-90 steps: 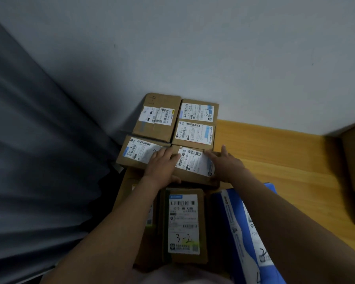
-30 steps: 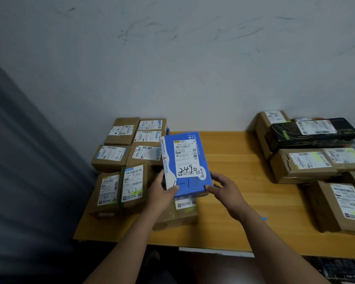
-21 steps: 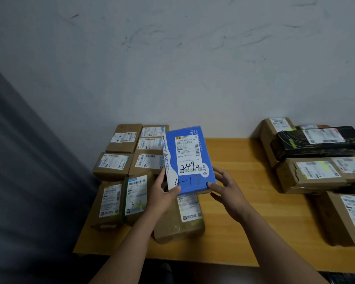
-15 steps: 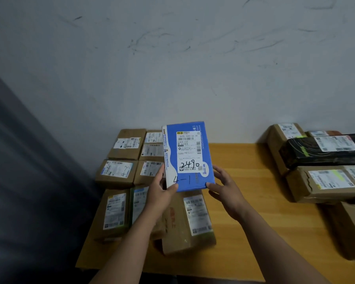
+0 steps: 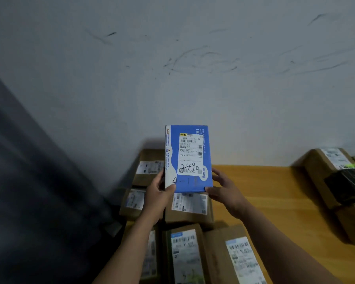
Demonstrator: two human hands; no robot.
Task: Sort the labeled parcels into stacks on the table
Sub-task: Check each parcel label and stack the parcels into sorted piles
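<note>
A blue parcel point(image 5: 188, 158) with a white label, hand-marked "2490" and "4-1", is held upright in the air above the left end of the wooden table point(image 5: 275, 201). My left hand point(image 5: 159, 191) grips its lower left corner, thumb on the front. My right hand point(image 5: 223, 187) holds its lower right corner with the fingers spread along the edge. Below it lie several brown labeled cardboard parcels point(image 5: 189, 208) in rows on the table's left side.
More brown parcels point(image 5: 324, 173) and a black wrapped parcel point(image 5: 348, 185) are piled at the table's right end. A grey wall rises behind the table. A dark curtain point(image 5: 29, 181) hangs at the left. Bare wood shows between the two groups of parcels.
Both hands took the blue parcel from the table's near edge and raised it upright toward the wall. The view tilted up and moved closer to the left parcels.
</note>
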